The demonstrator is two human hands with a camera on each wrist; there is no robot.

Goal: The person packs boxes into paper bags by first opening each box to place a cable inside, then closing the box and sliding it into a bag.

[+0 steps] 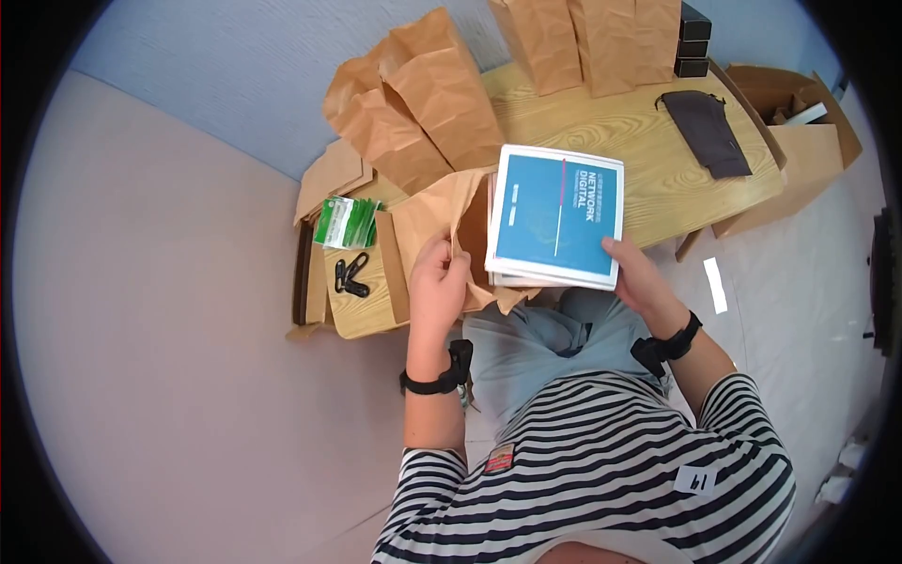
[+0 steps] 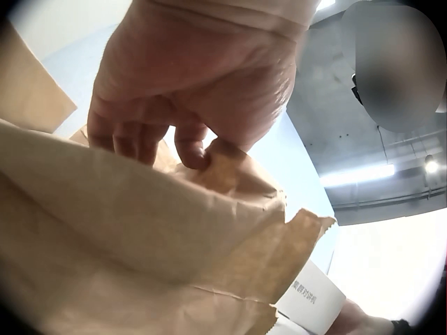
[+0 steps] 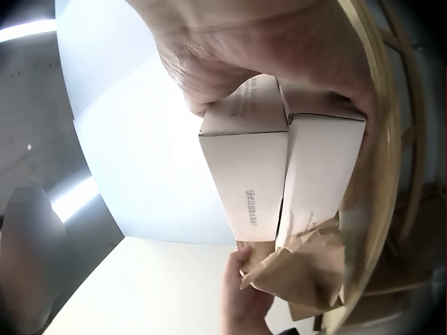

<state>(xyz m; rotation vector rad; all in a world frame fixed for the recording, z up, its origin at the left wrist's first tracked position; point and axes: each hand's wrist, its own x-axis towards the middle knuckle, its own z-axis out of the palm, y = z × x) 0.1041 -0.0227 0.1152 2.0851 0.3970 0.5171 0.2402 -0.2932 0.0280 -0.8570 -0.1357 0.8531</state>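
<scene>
My left hand (image 1: 439, 287) holds the rim of a brown paper bag (image 1: 427, 221) at the table's near edge; in the left wrist view its thumb and fingers pinch the folded paper (image 2: 230, 171). The bag's mouth faces right. My right hand (image 1: 644, 275) grips two white boxes stacked together, the upper box (image 1: 554, 216) showing a blue face with the words NETWORK DIGITAL. In the right wrist view both boxes appear side by side, one box (image 3: 248, 181) and the other box (image 3: 320, 167), their far ends at the bag's torn-looking mouth (image 3: 300, 269). The hand spans both.
Upright paper bags (image 1: 442, 103) stand behind, with more bags (image 1: 601, 47) at the back beside small black boxes (image 1: 692, 47). Green packets (image 1: 348, 223) and black clips (image 1: 351, 274) lie left. A dark pouch (image 1: 705, 132) lies right, near an open carton (image 1: 789, 169) on the floor.
</scene>
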